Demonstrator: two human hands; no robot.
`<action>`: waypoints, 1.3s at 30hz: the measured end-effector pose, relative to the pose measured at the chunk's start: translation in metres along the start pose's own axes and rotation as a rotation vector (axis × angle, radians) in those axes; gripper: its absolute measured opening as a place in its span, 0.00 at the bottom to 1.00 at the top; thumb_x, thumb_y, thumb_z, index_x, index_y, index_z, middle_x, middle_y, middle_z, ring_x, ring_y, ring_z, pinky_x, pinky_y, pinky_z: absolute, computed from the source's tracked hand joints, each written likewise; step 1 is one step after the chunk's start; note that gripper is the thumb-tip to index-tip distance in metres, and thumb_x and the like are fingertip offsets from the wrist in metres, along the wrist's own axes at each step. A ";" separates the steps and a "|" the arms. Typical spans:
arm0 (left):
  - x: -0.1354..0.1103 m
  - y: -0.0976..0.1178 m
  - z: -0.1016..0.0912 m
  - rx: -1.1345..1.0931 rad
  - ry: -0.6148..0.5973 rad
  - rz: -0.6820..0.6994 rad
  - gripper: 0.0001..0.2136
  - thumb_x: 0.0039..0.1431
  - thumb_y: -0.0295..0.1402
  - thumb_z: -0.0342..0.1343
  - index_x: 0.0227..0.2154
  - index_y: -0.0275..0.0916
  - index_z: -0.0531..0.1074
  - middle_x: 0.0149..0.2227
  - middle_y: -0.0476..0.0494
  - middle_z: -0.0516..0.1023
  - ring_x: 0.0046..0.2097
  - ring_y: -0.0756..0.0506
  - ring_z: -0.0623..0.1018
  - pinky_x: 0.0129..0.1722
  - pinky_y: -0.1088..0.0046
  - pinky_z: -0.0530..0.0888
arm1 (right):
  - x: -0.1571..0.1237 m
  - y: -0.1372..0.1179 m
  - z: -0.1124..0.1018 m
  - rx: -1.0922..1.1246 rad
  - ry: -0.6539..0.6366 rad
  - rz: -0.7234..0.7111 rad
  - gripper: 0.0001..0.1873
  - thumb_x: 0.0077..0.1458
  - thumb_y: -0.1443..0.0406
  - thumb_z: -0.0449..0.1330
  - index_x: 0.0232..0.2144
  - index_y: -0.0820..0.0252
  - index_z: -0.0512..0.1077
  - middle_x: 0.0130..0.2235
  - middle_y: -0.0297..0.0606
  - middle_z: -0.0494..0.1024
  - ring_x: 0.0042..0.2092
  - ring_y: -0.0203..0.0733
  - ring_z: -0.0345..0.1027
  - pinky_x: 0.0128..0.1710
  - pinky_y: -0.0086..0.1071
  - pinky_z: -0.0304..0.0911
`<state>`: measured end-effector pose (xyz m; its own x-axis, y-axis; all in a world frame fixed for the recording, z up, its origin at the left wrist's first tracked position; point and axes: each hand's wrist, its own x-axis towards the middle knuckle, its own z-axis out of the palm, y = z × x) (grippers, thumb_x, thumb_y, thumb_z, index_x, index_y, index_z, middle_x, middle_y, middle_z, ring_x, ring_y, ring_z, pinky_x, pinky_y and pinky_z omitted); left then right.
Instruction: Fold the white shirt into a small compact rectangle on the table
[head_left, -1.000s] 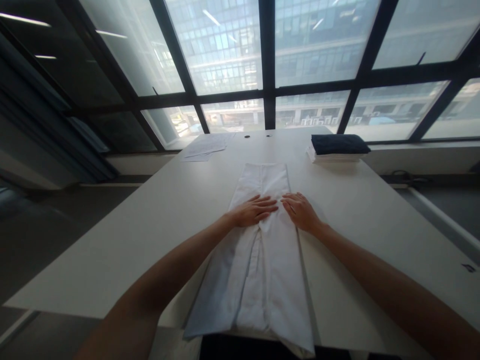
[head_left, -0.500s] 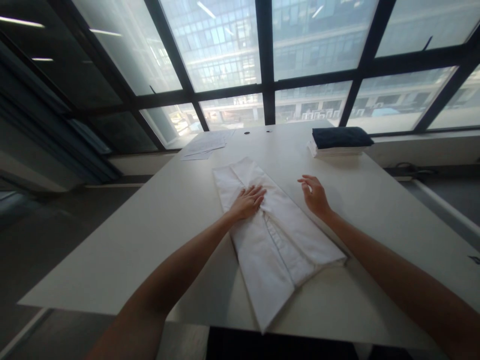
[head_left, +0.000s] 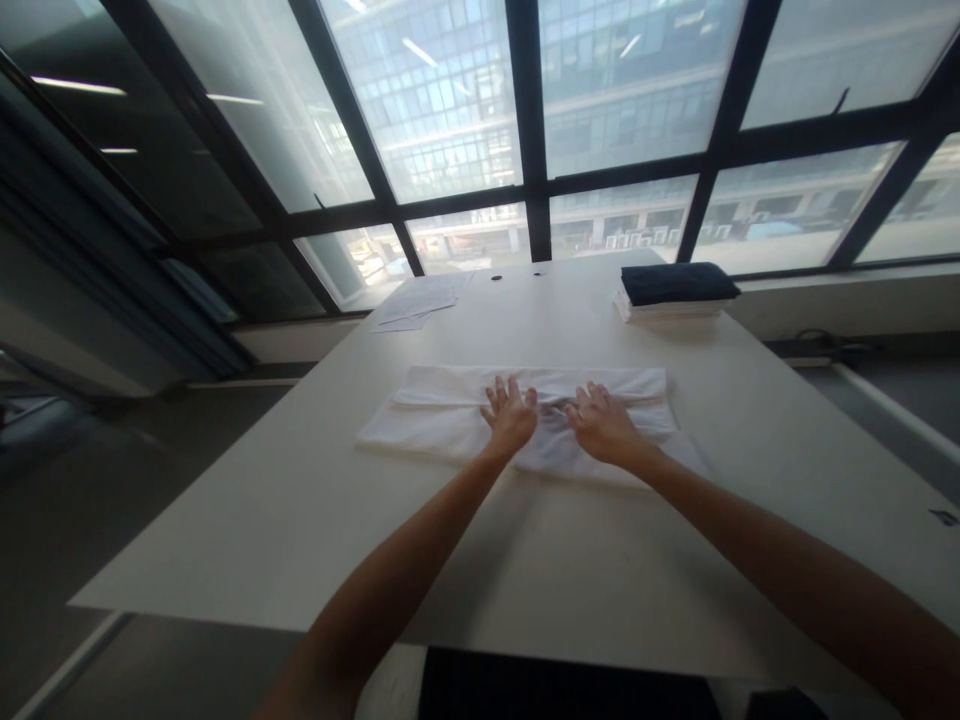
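So the white garment (head_left: 450, 425) is laid out crosswise on the table (head_left: 300, 520), folded into a long narrow strip running parallel to the near edge and sitting roughly mid-table, a bit closer to the far edge than the near one. Both long sides look to have been folded in toward the middle, which would explain why a seam-like line is seen along its length.

The left hand (head_left: 511, 418) and the right hand (head_left: 602, 425) are pressed flat on the middle of the strip, side by side and nearly touching. Fingers are spread and extended on both, nothing is pinched or gripped, palms down. That kind of placement reads like the fabric is being held flat so the folds stay put, though that's only a judgement from the pose.

Over by the far right corner a stack of folded clothes (head_left: 675, 290) is parked, dark navy piece on top, whitish ones underneath. Probably kept out there so the working area stays free. Some loose papers (head_left: 420, 300) are lying near the far left corner, and two small dark dots (head_left: 496, 276) are seen at the far edge.

As for writing: a small dark mark (head_left: 943, 517) is spotted at the right edge of the table, but it can't be read. No brand or label can be made out on the garment either.
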<state>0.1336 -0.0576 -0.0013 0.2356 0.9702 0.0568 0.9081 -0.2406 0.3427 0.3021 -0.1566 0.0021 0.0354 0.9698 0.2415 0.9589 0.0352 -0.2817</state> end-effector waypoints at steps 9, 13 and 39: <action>-0.012 0.008 0.011 0.113 -0.104 0.564 0.30 0.74 0.47 0.33 0.72 0.40 0.49 0.73 0.37 0.52 0.74 0.35 0.50 0.70 0.45 0.49 | 0.005 0.003 0.024 -0.109 0.040 0.093 0.30 0.71 0.54 0.43 0.67 0.62 0.61 0.70 0.58 0.57 0.71 0.65 0.47 0.64 0.70 0.42; -0.001 -0.017 0.003 0.109 -0.139 0.602 0.31 0.74 0.50 0.32 0.73 0.42 0.47 0.74 0.40 0.51 0.74 0.38 0.50 0.70 0.50 0.50 | 0.005 0.006 0.029 -0.133 0.042 0.077 0.30 0.71 0.54 0.44 0.68 0.62 0.62 0.70 0.57 0.58 0.71 0.64 0.47 0.65 0.68 0.41; -0.027 -0.271 -0.114 0.152 0.285 -0.217 0.19 0.68 0.40 0.45 0.47 0.36 0.77 0.49 0.35 0.81 0.51 0.40 0.78 0.52 0.68 0.71 | 0.034 0.054 0.030 -0.193 -0.068 -0.169 0.32 0.70 0.53 0.39 0.68 0.59 0.60 0.71 0.49 0.58 0.71 0.54 0.49 0.66 0.60 0.45</action>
<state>-0.1581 -0.0158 0.0118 -0.0542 0.9630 0.2639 0.9721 -0.0095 0.2342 0.3462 -0.1148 -0.0327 -0.1427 0.9682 0.2054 0.9858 0.1576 -0.0583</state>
